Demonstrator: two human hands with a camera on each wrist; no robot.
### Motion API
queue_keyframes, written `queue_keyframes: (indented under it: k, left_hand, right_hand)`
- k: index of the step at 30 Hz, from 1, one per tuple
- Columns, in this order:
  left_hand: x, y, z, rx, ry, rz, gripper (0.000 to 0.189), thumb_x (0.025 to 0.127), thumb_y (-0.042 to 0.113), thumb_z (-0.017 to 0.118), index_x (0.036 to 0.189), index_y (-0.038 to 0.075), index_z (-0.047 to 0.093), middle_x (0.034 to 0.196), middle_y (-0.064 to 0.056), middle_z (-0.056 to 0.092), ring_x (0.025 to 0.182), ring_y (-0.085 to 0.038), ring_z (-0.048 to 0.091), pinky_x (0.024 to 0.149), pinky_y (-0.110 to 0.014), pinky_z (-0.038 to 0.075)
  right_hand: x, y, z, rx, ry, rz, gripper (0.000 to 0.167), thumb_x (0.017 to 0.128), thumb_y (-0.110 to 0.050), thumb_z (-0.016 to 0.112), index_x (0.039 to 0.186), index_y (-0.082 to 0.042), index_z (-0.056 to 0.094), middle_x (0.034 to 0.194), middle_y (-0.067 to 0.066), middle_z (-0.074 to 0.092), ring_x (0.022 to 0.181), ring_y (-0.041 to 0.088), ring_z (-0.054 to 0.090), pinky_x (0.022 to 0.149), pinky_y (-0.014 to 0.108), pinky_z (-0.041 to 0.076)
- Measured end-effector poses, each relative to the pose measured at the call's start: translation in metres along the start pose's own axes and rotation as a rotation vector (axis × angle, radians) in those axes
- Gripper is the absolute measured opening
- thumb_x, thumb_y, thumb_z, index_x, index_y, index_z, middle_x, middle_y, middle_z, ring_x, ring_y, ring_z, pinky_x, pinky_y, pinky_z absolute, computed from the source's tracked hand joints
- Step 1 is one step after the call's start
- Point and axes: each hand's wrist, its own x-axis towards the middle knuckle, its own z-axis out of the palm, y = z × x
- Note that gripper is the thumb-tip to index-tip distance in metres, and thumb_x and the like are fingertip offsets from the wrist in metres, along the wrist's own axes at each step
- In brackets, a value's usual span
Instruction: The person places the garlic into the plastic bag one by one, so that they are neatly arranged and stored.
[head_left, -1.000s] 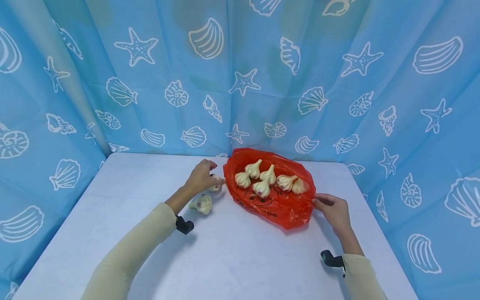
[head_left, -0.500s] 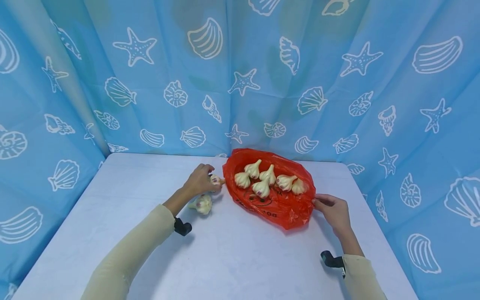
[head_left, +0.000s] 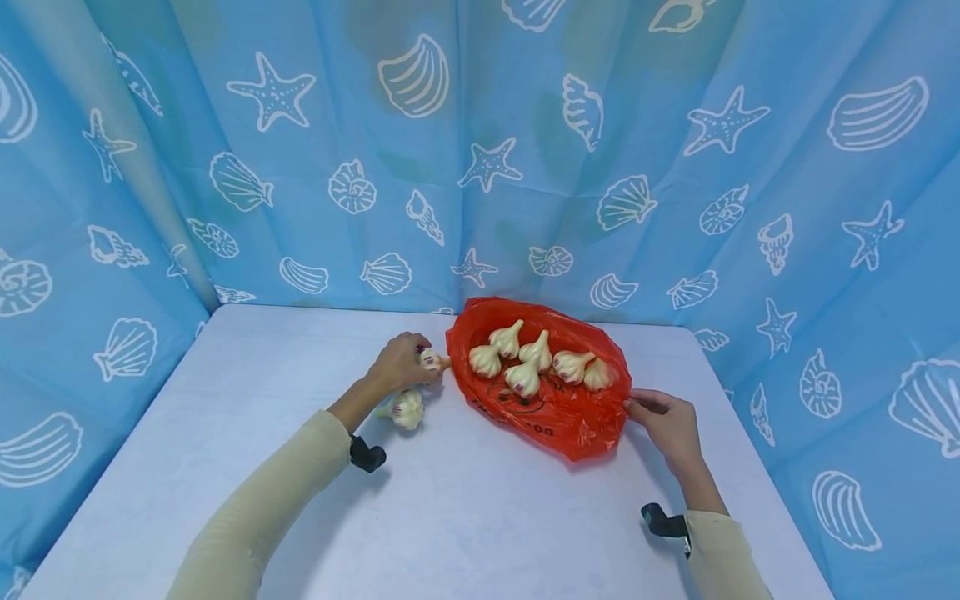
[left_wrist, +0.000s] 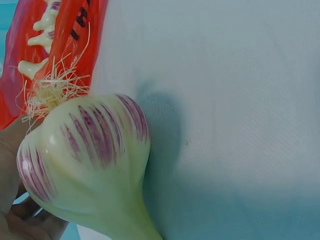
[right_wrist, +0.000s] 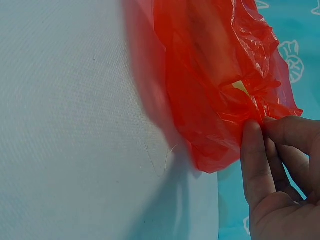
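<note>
My left hand [head_left: 396, 365] grips a garlic bulb [head_left: 432, 360] just left of a red plastic bag [head_left: 517, 421]. Closer to me on the table lies a second garlic bulb [head_left: 407, 409]; in the left wrist view this purple-streaked bulb [left_wrist: 95, 155] fills the foreground and hides much of the hand [left_wrist: 12, 190]. The bag lies with its mouth spread wide, and several garlic bulbs [head_left: 522, 378] rest inside. At its right end my right hand [head_left: 666, 423] pinches the rim between thumb and fingers, seen closely in the right wrist view on the crumpled plastic [right_wrist: 205, 95].
A white table [head_left: 480, 517] carries everything. Blue curtains [head_left: 300, 208] with white shell and starfish prints hang close behind the bag and along both sides. Dark wrist cameras [head_left: 367, 454] stick out below each hand.
My left hand has lowered slightly and its fingers have drawn in around the garlic bulb. The right hand and the bag have stayed put.
</note>
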Motion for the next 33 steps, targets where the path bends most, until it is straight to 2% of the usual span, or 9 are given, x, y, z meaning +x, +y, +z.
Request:
queue_keyframes:
  k: [7,14,20,25,28,33]
  left_hand:
    - [-0.001,0.0,0.0,-0.031,0.007,-0.021,0.058,0.075,0.029,0.084,0.123,0.01,0.059,0.114,-0.007,0.058,0.099,-0.023,0.056,0.084,-0.037,0.056]
    - [0.001,0.003,-0.001,-0.033,0.087,0.025,0.055,0.076,0.029,0.083,0.121,0.008,0.058,0.114,-0.008,0.056,0.101,-0.024,0.054,0.087,-0.039,0.054]
    - [0.002,0.003,-0.001,-0.043,0.101,0.026,0.053,0.077,0.029,0.082,0.117,0.008,0.054,0.111,-0.009,0.054,0.1,-0.024,0.052,0.089,-0.038,0.053]
    - [0.004,-0.002,0.002,-0.078,0.122,0.005,0.052,0.075,0.026,0.084,0.111,0.009,0.05,0.103,-0.008,0.054,0.094,-0.024,0.052,0.084,-0.036,0.053]
    - [0.004,-0.008,0.003,-0.084,0.139,0.014,0.054,0.073,0.024,0.085,0.11,0.007,0.05,0.102,-0.009,0.054,0.091,-0.024,0.052,0.082,-0.035,0.053]
    - [0.003,-0.016,0.004,-0.077,0.144,0.016,0.061,0.072,0.027,0.086,0.12,0.006,0.054,0.109,-0.011,0.051,0.097,-0.024,0.051,0.089,-0.038,0.051]
  right_hand:
    - [0.001,0.001,0.001,-0.006,-0.004,0.008,0.042,0.092,-0.032,0.067,0.127,-0.008,0.063,0.127,0.015,0.06,0.112,0.03,0.06,0.092,0.039,0.051]
    - [0.0,0.001,-0.001,-0.009,0.003,-0.018,0.043,0.093,-0.032,0.066,0.129,-0.008,0.062,0.127,0.015,0.061,0.111,0.03,0.061,0.091,0.04,0.051]
    - [0.0,0.0,0.0,-0.006,-0.001,-0.004,0.043,0.092,-0.032,0.067,0.128,-0.008,0.063,0.127,0.015,0.061,0.112,0.03,0.06,0.092,0.04,0.05]
    - [0.0,0.0,0.001,-0.005,-0.001,-0.001,0.043,0.092,-0.032,0.068,0.128,-0.008,0.063,0.127,0.015,0.061,0.112,0.03,0.06,0.092,0.04,0.05]
    - [0.0,0.001,0.0,-0.007,0.0,-0.009,0.043,0.092,-0.032,0.068,0.128,-0.009,0.063,0.127,0.015,0.061,0.111,0.03,0.061,0.091,0.04,0.051]
    - [0.001,0.002,0.0,-0.01,0.002,-0.027,0.044,0.092,-0.033,0.067,0.129,-0.008,0.063,0.127,0.015,0.061,0.111,0.031,0.061,0.091,0.04,0.051]
